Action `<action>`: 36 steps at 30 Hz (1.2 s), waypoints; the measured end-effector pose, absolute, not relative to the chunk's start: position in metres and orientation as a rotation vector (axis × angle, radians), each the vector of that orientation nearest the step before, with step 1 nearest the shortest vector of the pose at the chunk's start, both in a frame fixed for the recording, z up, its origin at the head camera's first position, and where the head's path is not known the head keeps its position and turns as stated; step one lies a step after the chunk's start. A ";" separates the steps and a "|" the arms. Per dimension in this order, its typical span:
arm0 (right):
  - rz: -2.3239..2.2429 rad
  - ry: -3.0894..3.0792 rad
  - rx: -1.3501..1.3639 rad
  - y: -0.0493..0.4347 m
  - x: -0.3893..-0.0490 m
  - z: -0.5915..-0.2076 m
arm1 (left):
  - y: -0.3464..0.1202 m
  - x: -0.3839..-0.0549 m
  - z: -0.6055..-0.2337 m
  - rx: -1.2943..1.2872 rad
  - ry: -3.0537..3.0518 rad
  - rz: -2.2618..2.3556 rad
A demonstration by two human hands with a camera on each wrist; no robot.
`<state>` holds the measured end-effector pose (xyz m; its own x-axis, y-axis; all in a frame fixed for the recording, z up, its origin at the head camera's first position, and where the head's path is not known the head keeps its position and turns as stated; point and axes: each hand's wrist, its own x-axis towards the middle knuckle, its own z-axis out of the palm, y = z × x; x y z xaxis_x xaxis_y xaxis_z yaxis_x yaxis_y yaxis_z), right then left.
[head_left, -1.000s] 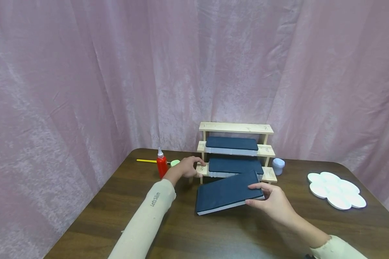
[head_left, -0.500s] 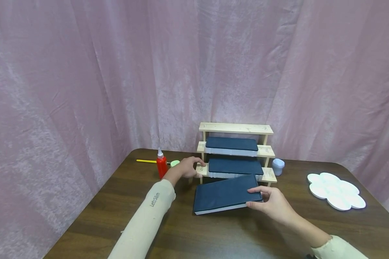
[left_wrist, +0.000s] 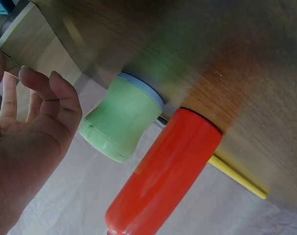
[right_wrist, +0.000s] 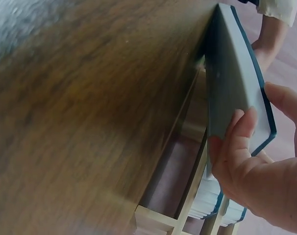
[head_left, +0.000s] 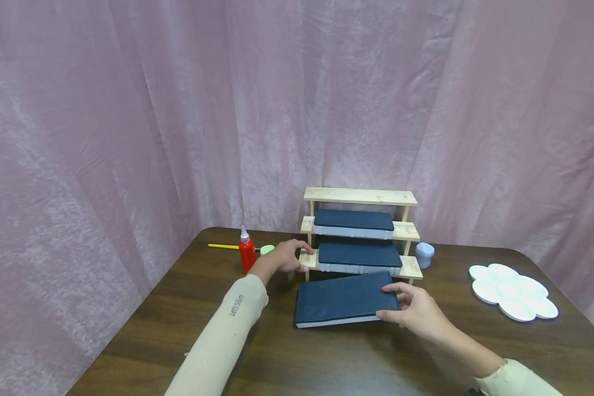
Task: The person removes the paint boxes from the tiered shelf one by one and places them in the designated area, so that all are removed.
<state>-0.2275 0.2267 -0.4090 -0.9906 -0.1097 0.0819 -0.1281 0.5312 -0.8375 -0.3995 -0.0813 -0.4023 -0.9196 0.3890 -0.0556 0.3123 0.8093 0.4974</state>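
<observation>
Right hand (head_left: 418, 312) pinches the navy-topped slab (head_left: 344, 300) by its right end, in front of the wooden rack (head_left: 358, 195), left hand (head_left: 285, 256) gripping the rack's side—looks stiff, maybe weighty, best supported under the middle!

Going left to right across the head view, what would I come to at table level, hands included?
Yellow stick, red bottle, green container, left hand, dark blue book, right hand, white cloud-shaped tray.

Gap between jar (head_left: 424, 256) and tray (head_left: 513, 291), bottle (head_left: 247, 255) obstructing left of rack (head_left: 360, 196)
</observation>
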 end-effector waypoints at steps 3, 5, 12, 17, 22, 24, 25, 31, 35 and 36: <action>1.518 -2.751 0.196 0.226 -0.227 -0.409 | -0.081 -0.399 -0.401 0.556 2.837 0.746; 1.507 -2.770 0.210 0.227 -0.226 -0.409 | -0.081 -0.398 -0.400 0.559 2.837 0.746; 1.569 -2.795 0.306 0.229 -0.228 -0.411 | -0.082 -0.398 -0.399 0.575 2.839 0.738; 1.570 -2.824 0.322 0.231 -0.228 -0.413 | -0.082 -0.399 -0.400 0.572 2.843 0.732; 1.549 -2.857 0.369 0.234 -0.229 -0.417 | -0.082 -0.400 -0.403 0.573 2.833 0.741; 1.552 -2.859 0.403 0.236 -0.230 -0.419 | -0.082 -0.400 -0.404 0.571 2.831 0.744; 1.555 -2.862 0.409 0.236 -0.231 -0.419 | -0.082 -0.400 -0.404 0.573 2.831 0.742; 1.557 -2.886 0.380 0.238 -0.233 -0.421 | -0.081 -0.401 -0.406 0.580 2.834 0.735; 1.537 -2.915 0.355 0.237 -0.232 -0.418 | -0.083 -0.400 -0.405 0.568 2.833 0.745; 1.536 -2.922 0.349 0.237 -0.232 -0.417 | -0.083 -0.400 -0.404 0.568 2.833 0.746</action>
<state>-0.2319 0.2367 -0.4171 -0.9622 -0.2658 -0.0593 -0.1018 0.5531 -0.8269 -0.4001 -0.0829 -0.4038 -0.9157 0.3983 -0.0539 0.3201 0.8037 0.5015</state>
